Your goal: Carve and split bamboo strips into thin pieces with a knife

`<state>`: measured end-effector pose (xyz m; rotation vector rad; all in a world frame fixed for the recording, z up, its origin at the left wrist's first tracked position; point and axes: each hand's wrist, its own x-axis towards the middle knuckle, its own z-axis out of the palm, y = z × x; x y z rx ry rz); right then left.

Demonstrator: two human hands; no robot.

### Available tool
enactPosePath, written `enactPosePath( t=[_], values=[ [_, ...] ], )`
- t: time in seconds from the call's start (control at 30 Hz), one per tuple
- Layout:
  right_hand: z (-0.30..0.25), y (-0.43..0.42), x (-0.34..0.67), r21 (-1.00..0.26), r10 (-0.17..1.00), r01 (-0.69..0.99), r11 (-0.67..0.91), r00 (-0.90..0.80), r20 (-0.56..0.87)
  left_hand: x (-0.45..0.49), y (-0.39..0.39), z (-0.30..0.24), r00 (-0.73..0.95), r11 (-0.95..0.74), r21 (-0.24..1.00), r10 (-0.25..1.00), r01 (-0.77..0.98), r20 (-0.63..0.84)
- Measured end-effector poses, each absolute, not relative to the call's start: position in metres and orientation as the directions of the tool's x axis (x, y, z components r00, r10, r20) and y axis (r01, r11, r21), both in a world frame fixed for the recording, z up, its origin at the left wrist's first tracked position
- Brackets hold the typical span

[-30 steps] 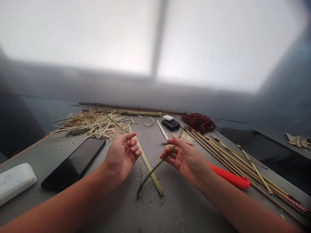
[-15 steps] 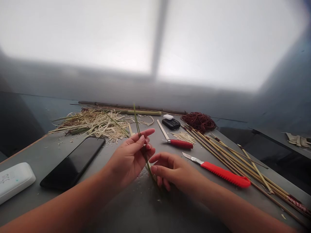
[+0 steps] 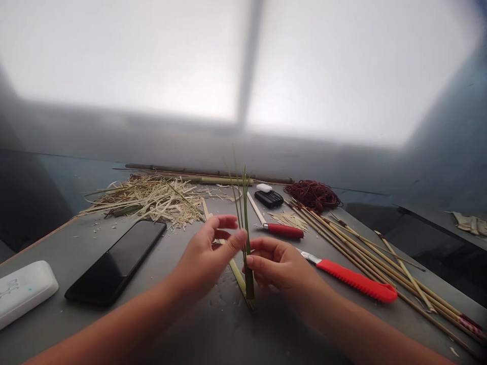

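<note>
Thin green bamboo strips [image 3: 249, 281] stand nearly upright in front of me, fanning apart toward their tops. My right hand [image 3: 272, 263] pinches them low down between thumb and fingers. To their left is my left hand [image 3: 213, 251], its fingers apart from the thumb; the thumb tip lies against or just beside the strips, I cannot tell which. Behind the hands a pale bamboo slat [image 3: 238, 276] lies on the table, partly covered by the left hand. A utility knife with a red handle [image 3: 357, 280] rests right of my right hand, its blade partly hidden.
A phone [image 3: 116, 263] and a white device [image 3: 26, 291] lie at left. Behind are bamboo shavings [image 3: 163, 197], a red-handled carving knife [image 3: 283, 230], a black case [image 3: 268, 197] and dark red cord [image 3: 314, 195]. Several thin bamboo rods [image 3: 365, 241] stretch along the right.
The strips have swung more upright and spread at the top. My left hand has loosened from around them, while my right hand has closed on their lower part.
</note>
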<state>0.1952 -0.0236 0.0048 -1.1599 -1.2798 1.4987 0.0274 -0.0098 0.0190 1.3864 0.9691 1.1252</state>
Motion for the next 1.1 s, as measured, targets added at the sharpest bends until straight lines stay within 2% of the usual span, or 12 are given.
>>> enactPosePath(
  t=[0.1, 0.23, 0.47, 0.73, 1.1],
  values=[
    [0.007, -0.025, 0.195, -0.996, 0.975, 0.032, -0.079, -0.204, -0.084, 0.029, -0.011, 0.018, 0.341, -0.118, 0.992, 0.935, 0.041, 0.097],
    [0.013, -0.028, 0.194, -0.993, 0.969, 0.095, -0.076, -0.228, -0.096, 0.03, -0.008, 0.015, 0.292, -0.134, 0.989, 0.95, 0.061, 0.111],
    [0.012, -0.028, 0.194, -0.977, 0.968, 0.211, 0.005, -0.246, -0.048, 0.029, -0.005, 0.017, 0.331, 0.033, 0.999, 0.943, -0.011, -0.028],
    [0.014, -0.029, 0.196, -0.967, 0.984, 0.253, 0.023, -0.178, -0.023, 0.03, -0.008, 0.022, 0.304, 0.077, 0.997, 0.949, 0.032, -0.083],
    [0.019, -0.03, 0.197, -0.912, 0.975, 0.407, 0.053, -0.218, -0.041, 0.031, -0.011, 0.024, 0.328, 0.133, 0.99, 0.935, 0.039, -0.138]
  ],
)
